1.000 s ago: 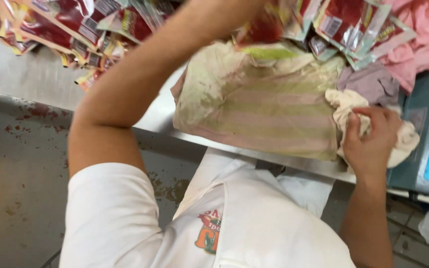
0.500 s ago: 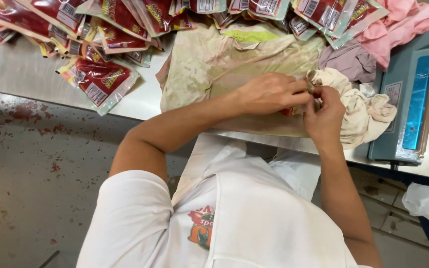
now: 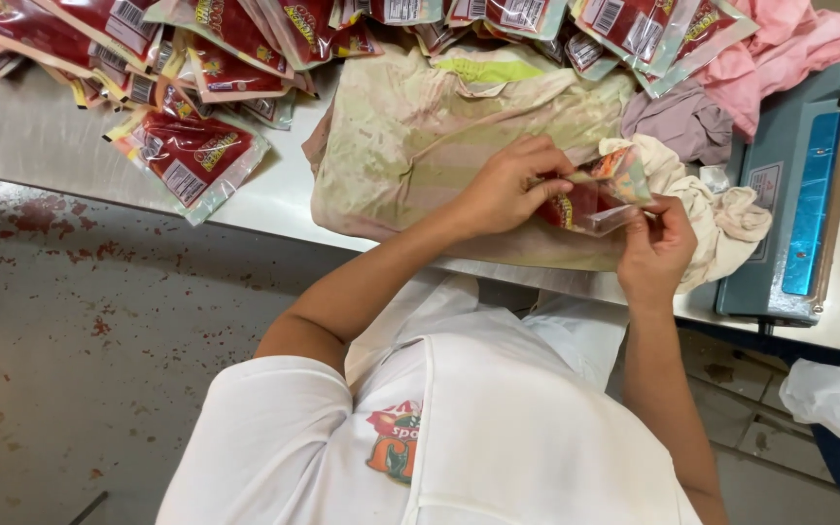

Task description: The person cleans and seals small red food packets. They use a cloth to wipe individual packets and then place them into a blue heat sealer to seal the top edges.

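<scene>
Both hands hold one small clear plastic pouch with red stuff inside [image 3: 590, 199], just above the big stained striped cloth [image 3: 439, 136] on the shiny metal table [image 3: 41, 136]. The left hand [image 3: 507, 185] pinches the pouch's top edge with fingers and thumb closed on it. The right hand [image 3: 658, 243] is closed on the pouch's lower corner from the other side.

The pouch looks light and floppy, and the smooth plastic may be slippery, so the flat edges are the best place to pinch it, not the squishy red middle.

Beyond the cloth lies a big pile of the same red pouches [image 3: 187, 156]. Right of the cloth sit a crumpled cream rag [image 3: 721, 209] and a blue heat sealer machine [image 3: 799, 194]. A pink cloth [image 3: 789, 49] lies past the sealer
</scene>
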